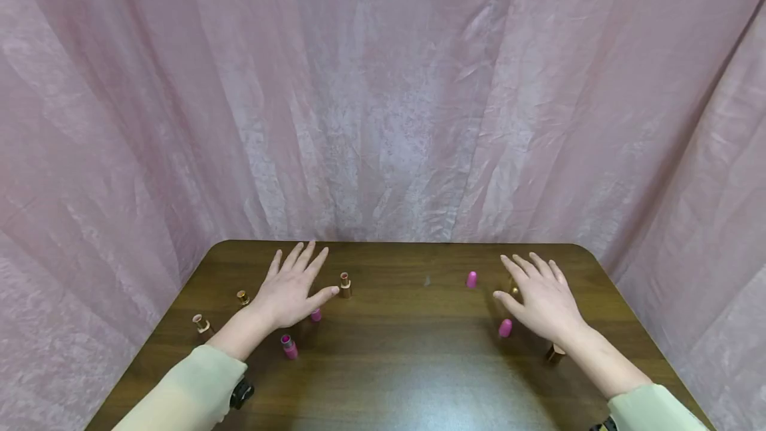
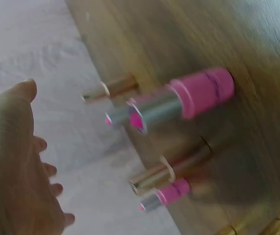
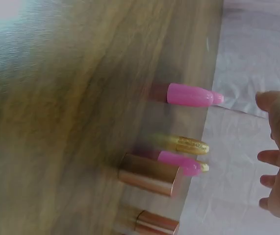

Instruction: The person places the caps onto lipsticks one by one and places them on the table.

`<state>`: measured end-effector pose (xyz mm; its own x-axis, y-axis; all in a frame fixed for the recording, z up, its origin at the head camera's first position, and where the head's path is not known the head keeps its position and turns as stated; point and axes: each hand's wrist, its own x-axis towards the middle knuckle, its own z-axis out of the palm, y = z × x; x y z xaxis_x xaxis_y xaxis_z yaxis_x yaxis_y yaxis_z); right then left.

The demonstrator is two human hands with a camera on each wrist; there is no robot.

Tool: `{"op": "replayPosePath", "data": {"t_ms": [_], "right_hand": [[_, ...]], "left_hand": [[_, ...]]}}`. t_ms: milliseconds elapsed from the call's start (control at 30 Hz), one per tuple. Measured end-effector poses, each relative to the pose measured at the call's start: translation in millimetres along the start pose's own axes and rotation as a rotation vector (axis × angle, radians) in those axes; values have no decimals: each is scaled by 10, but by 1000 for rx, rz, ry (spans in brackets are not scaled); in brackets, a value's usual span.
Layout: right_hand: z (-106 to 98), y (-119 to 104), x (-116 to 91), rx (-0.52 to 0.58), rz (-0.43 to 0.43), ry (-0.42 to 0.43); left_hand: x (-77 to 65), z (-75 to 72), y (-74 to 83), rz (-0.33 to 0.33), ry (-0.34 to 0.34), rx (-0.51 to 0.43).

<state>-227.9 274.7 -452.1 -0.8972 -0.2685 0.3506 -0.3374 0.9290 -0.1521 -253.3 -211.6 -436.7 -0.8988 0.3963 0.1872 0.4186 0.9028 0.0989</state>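
My left hand [image 1: 288, 294] hovers palm down over the left of the table, fingers spread and holding nothing. Around it stand uncapped lipstick tubes: a pink tube [image 1: 290, 347], a second pink tube [image 1: 316, 315] partly behind the thumb, a copper-gold tube [image 1: 345, 286], a small gold tube [image 1: 242, 297] and another copper-gold tube [image 1: 202, 326]. On the right side, my right hand [image 1: 543, 303] is likewise spread in the air with nothing in it. Near it are a pink cap [image 1: 505, 328], a farther pink cap [image 1: 471, 279], a half-hidden gold cap [image 1: 514, 291] and a copper cap [image 1: 555, 353].
The brown wooden table [image 1: 395, 364] has rounded far corners. A pink curtain [image 1: 383, 118] hangs behind it and along both sides. A small pale mark [image 1: 427, 281] lies on the wood near the far middle. The right wrist view shows another copper cap [image 3: 157, 223].
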Motion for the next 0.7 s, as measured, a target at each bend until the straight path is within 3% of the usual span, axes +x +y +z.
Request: {"op": "replayPosePath", "data": {"t_ms": [133, 400, 533, 700], "right_hand": [[-64, 20, -148, 8, -36, 88], [-231, 1, -572, 25, -24, 130], [-270, 24, -817, 65, 16, 155], [-260, 86, -1092, 149, 131, 133]], "left_hand": [[-82, -61, 188, 113, 52, -13], [-373, -39, 587, 266, 70, -54], [-496, 13, 761, 328, 76, -35], [-604, 102, 979, 420, 86, -36]]}}
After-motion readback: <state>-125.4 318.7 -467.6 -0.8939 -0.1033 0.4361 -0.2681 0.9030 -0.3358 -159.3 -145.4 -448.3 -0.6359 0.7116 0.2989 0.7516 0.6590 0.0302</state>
